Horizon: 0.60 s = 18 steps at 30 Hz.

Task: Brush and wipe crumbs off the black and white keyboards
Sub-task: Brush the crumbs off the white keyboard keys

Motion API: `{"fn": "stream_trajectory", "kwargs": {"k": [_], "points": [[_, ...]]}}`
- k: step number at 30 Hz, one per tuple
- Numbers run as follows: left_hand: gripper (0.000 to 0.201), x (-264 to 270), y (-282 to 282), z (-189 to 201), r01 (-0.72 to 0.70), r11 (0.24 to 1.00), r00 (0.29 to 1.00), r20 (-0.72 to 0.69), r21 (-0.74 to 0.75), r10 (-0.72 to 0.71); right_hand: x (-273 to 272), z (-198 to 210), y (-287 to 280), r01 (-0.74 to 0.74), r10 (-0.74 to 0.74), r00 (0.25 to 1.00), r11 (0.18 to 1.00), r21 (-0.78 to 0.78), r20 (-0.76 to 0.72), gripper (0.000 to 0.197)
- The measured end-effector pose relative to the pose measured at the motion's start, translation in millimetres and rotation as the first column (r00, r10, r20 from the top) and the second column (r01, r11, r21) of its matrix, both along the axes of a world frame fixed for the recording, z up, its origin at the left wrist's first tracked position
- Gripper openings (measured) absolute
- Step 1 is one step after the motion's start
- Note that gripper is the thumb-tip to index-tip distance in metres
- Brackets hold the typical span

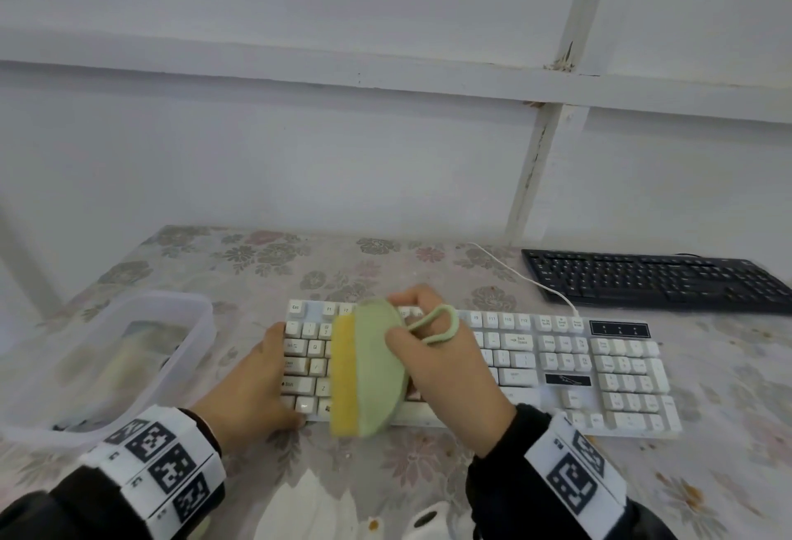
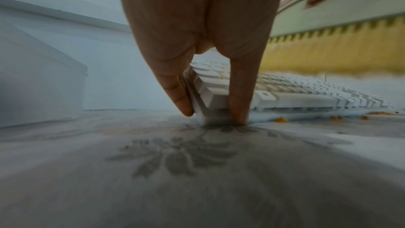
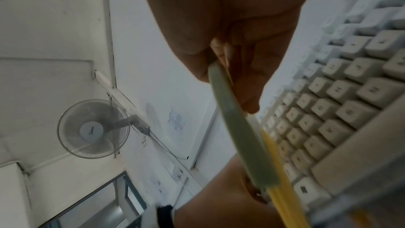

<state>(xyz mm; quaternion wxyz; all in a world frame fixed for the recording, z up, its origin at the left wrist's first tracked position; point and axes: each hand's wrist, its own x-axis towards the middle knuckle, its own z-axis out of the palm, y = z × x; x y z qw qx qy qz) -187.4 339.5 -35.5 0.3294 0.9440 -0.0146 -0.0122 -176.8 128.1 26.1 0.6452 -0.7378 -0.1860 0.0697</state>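
Worktop (image 1: 257, 265): floral cover. White keyboard (image 1: 578, 368) central, black keyboard (image 1: 660, 282) far right, untouched by appearance. Left hand (image 1: 253, 385) pinches white keyboard's left corner. Right hand (image 1: 445, 372) grip curled round green-yellow brush (image 1: 364, 368) above left keys. Crumbs (image 2: 281, 119) remain beside the front edge; judged early, wiping pending.

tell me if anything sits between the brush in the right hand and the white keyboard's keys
Nothing visible does. The right hand grips the green brush, its yellow bristles hanging just above the white keyboard with open air beneath. The left hand pinches the keyboard's near left corner, beside the brush rather than under it.
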Motion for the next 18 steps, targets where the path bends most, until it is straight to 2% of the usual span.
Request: {"fn": "stream_trajectory", "kwargs": {"k": [4, 10, 14, 18], "points": [[0.086, 1, 1, -2, -0.002, 1.0, 1.0, -0.005, 0.009, 0.002, 7, -5, 10, 0.081, -0.087, 0.993, 0.994, 0.078, 0.076, 0.019], [0.083, 2, 1, -3, -0.001, 1.0, 1.0, 0.008, -0.029, 0.001, -8, -28, 21, -0.027, 0.026, 1.0, 0.999, -0.043, -0.01, 0.016], [0.083, 1, -1, -1, 0.002, 1.0, 1.0, 0.007, -0.029, -0.001, -8, -25, 10, -0.077, 0.072, 0.996, 0.994, -0.083, -0.057, 0.016], [0.087, 1, 1, -1, -0.008, 1.0, 1.0, -0.017, 0.008, 0.008, -1, -11, 2, 0.01, -0.01, 1.0, 1.0, 0.025, -0.016, 0.016]]}}
